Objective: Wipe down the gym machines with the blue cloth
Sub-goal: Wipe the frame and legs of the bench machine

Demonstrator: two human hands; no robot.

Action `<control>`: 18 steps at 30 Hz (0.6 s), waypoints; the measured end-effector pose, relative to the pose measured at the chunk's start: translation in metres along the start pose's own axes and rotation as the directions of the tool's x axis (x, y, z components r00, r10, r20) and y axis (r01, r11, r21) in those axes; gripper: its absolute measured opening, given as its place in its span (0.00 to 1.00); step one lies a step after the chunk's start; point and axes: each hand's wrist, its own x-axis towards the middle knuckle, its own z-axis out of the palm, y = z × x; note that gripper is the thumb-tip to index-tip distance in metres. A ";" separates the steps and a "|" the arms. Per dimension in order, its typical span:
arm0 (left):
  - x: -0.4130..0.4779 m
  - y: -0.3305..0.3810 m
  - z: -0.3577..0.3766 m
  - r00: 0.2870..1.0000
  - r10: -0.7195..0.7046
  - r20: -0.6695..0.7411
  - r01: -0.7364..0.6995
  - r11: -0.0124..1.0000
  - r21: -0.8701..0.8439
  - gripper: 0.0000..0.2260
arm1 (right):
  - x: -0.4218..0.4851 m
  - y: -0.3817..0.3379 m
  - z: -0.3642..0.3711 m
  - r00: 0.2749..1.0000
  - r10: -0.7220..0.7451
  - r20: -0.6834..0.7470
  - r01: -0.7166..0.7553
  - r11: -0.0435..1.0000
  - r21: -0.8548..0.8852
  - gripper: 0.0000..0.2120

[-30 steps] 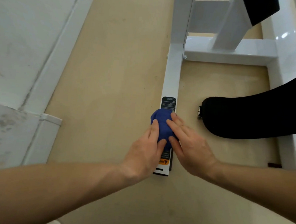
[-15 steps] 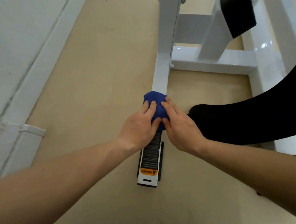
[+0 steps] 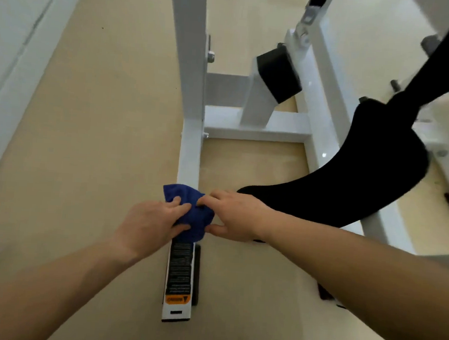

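Blue cloth (image 3: 188, 209) is being pressed, bunched, onto the machine's floor bar (image 3: 190, 154), just beyond the warning label (image 3: 180, 270). It is being clamped by the fingers and thumbs of left hand (image 3: 150, 223) and right hand (image 3: 236, 215). Judged: bar wipe under way; a firm slide toward the far end is being called for.

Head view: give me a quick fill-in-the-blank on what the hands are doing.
The left hand and right hand both hold a ____ cloth. The cloth lies on the machine's ____ frame bar. Nearer the person, the bar's warning label ends in an ____ band. Missing: blue, white, orange.
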 end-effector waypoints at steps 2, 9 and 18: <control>0.012 -0.001 -0.024 1.000 -0.017 0.018 0.017 0.999 -0.027 0.15 | -0.006 0.004 -0.020 0.997 0.075 0.034 -0.076 0.997 0.025 0.24; 0.064 0.035 -0.088 0.976 -0.174 -0.134 0.123 0.938 -0.324 0.14 | -0.052 0.029 -0.075 0.932 0.359 -0.047 -0.332 0.899 0.284 0.23; 0.103 0.074 -0.103 0.918 -0.283 -0.277 0.027 0.742 -0.670 0.21 | -0.057 0.039 -0.097 0.842 0.537 -0.050 -0.215 0.420 0.882 0.24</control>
